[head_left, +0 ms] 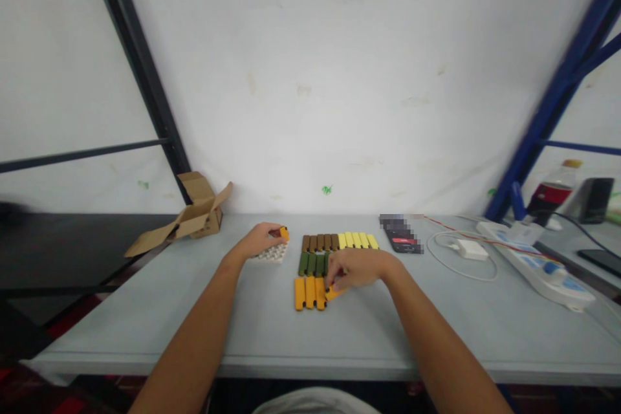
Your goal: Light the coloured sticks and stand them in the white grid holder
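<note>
My left hand (259, 240) is closed around a small flat orange bar with a dark end (284, 233). It is above a white tray with a bumpy or holed surface (272, 254), which it partly covers. My right hand (361, 267) pinches another flat orange bar (334, 293), tilted, at the right end of a short row of three orange bars (310, 294) with black corners. Behind that row lie several green bars (311, 264), partly hidden by my right hand. Farther back, several brown bars (320, 243) adjoin several yellow bars (358, 240).
An opened cardboard box (204, 217) stands at the table's back left. Right of the bars lie a phone (402, 233), a white charger (469, 249) with its looped cable, and a long power strip (533, 265). A drink bottle (553, 193) stands farther right.
</note>
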{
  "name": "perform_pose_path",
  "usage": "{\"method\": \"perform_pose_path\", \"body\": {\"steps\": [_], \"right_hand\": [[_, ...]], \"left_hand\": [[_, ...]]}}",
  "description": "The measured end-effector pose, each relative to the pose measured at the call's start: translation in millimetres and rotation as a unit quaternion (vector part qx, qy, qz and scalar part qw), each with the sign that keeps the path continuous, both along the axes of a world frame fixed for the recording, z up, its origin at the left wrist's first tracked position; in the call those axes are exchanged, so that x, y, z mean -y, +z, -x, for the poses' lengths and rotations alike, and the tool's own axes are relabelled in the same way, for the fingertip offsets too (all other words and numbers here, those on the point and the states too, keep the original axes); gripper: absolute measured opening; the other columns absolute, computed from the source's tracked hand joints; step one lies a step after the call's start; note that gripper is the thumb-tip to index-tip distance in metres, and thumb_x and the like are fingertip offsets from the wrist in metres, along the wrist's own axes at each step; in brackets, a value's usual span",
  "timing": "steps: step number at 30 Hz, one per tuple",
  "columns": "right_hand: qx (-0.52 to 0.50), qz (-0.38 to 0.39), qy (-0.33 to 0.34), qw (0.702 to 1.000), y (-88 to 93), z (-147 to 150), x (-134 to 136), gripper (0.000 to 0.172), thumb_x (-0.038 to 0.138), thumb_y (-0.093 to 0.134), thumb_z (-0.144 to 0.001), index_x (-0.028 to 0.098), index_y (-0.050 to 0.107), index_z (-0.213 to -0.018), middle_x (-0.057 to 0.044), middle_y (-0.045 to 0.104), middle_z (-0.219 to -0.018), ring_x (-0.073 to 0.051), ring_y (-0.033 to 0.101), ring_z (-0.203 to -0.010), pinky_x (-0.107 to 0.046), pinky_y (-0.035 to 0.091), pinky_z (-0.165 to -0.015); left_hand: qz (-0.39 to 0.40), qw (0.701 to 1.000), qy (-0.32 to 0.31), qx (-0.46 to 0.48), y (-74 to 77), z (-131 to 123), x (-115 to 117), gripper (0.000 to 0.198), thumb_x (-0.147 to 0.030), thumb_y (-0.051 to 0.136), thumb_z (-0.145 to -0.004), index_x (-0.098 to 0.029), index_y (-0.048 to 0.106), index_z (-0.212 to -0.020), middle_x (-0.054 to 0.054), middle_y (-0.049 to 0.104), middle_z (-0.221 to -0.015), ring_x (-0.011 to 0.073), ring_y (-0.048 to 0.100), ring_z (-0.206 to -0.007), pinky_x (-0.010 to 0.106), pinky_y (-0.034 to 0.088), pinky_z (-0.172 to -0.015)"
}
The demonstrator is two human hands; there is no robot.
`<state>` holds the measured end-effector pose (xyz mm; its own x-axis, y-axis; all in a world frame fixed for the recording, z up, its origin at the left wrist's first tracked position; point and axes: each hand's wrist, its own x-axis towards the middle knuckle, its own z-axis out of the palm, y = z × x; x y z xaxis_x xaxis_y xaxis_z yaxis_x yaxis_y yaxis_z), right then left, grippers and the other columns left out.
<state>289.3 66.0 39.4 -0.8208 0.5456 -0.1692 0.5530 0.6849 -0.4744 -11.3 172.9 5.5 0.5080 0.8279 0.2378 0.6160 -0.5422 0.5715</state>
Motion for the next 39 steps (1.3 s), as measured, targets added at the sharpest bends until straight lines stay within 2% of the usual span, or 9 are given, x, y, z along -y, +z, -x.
{"method": "perform_pose_path", "body": {"steps": [4, 9, 13, 16, 20, 26, 31, 36, 39], "right_hand": [[-0.153, 0.013, -0.095, 0.984, 1.4, -3, -4, 0.013, 0.026, 0.055, -0.091, 0.015, 0.063, -0.093, -0.004, 0.067, -0.085, -0.013, 0.057, -0.071, -0.024, 0.042, -0.064], [-0.433, 0.080, -0.198, 0.876, 3.1, -2, -13, 0.023, 0.042, 0.047, -0.095, 0.020, 0.049, -0.101, 0.003, 0.057, -0.072, -0.011, 0.048, -0.058, -0.023, 0.038, -0.055], [-0.524, 0.080, -0.256, 0.808, -3.7, 2, -24, 0.035, 0.052, 0.051, -0.088, 0.017, 0.056, -0.084, 0.005, 0.042, -0.062, -0.010, 0.037, -0.054, -0.023, 0.027, -0.050], [-0.492, 0.071, -0.302, 0.814, -11.8, 6, -29, 0.050, 0.062, 0.046, -0.088, 0.017, 0.053, -0.067, 0.006, 0.035, -0.056, -0.010, 0.033, -0.050, -0.025, 0.024, -0.049], [-0.456, 0.025, -0.354, 0.816, -17.8, 11, -29, 0.052, 0.062, 0.042, -0.087, 0.021, 0.040, -0.055, 0.006, 0.031, -0.049, -0.009, 0.031, -0.047, -0.025, 0.023, -0.049], [-0.433, -0.005, -0.333, 0.837, -12.4, 14, -21, 0.048, 0.055, 0.043, -0.088, 0.022, 0.038, -0.053, 0.005, 0.032, -0.048, -0.010, 0.032, -0.048, -0.026, 0.025, -0.050], [-0.417, 0.004, -0.360, 0.835, -12.2, 13, -20, 0.041, 0.047, 0.035, -0.090, 0.022, 0.044, -0.059, 0.001, 0.041, -0.053, -0.014, 0.040, -0.053, -0.026, 0.031, -0.052], [-0.414, -0.007, -0.363, 0.835, -14.0, 14, -20, 0.043, 0.049, 0.031, -0.092, 0.023, 0.043, -0.060, 0.000, 0.045, -0.056, -0.015, 0.043, -0.056, -0.025, 0.033, -0.053], [-0.438, -0.009, -0.348, 0.829, -10.3, 19, -16, 0.049, 0.054, 0.028, -0.093, 0.023, 0.039, -0.056, 0.001, 0.041, -0.053, -0.013, 0.040, -0.052, -0.026, 0.032, -0.053]], "left_hand": [[-0.010, 1.000, 0.011, 0.006, 2.5, -4, 4, 0.033, -0.048, 0.065, -0.076, -0.017, 0.074, -0.082, 0.003, 0.072, -0.077, 0.0220, 0.064, -0.078, 0.029, 0.048, -0.074], [-0.013, 1.000, 0.011, 0.012, 2.7, -7, 5, 0.034, -0.050, 0.064, -0.076, -0.017, 0.073, -0.082, 0.003, 0.072, -0.076, 0.0219, 0.064, -0.077, 0.029, 0.048, -0.074], [-0.017, 1.000, 0.008, 0.017, 0.4, -9, 5, 0.031, -0.047, 0.063, -0.078, -0.018, 0.073, -0.083, 0.001, 0.072, -0.077, 0.0210, 0.064, -0.077, 0.029, 0.049, -0.078], [-0.025, 0.999, 0.007, 0.018, -2.3, -9, 3, 0.030, -0.045, 0.063, -0.079, -0.017, 0.072, -0.082, 0.001, 0.071, -0.078, 0.0205, 0.063, -0.076, 0.029, 0.049, -0.078], [-0.027, 0.999, 0.015, 0.012, -5.1, -7, 1, 0.032, -0.047, 0.062, -0.080, -0.016, 0.072, -0.085, 0.002, 0.071, -0.079, 0.0208, 0.063, -0.077, 0.029, 0.048, -0.076], [-0.018, 1.000, 0.016, 0.012, -3.3, -8, 4, 0.034, -0.048, 0.062, -0.079, -0.016, 0.073, -0.086, 0.003, 0.074, -0.083, 0.0228, 0.065, -0.081, 0.030, 0.048, -0.077], [-0.010, 0.999, 0.030, 0.010, 1.6, -8, 8, 0.040, -0.053, 0.061, -0.079, -0.017, 0.073, -0.089, 0.004, 0.074, -0.085, 0.0238, 0.066, -0.083, 0.032, 0.049, -0.079], [-0.034, 0.993, 0.087, 0.076, 5.5, -5, 5, 0.055, -0.059, 0.055, -0.083, -0.016, 0.068, -0.115, 0.011, 0.074, -0.110, 0.0274, 0.066, -0.102, 0.037, 0.049, -0.091], [-0.053, 0.988, 0.108, 0.094, 6.7, -6, 5, 0.057, -0.060, 0.050, -0.086, -0.016, 0.066, -0.119, 0.012, 0.072, -0.116, 0.0269, 0.064, -0.106, 0.038, 0.047, -0.095]]}}
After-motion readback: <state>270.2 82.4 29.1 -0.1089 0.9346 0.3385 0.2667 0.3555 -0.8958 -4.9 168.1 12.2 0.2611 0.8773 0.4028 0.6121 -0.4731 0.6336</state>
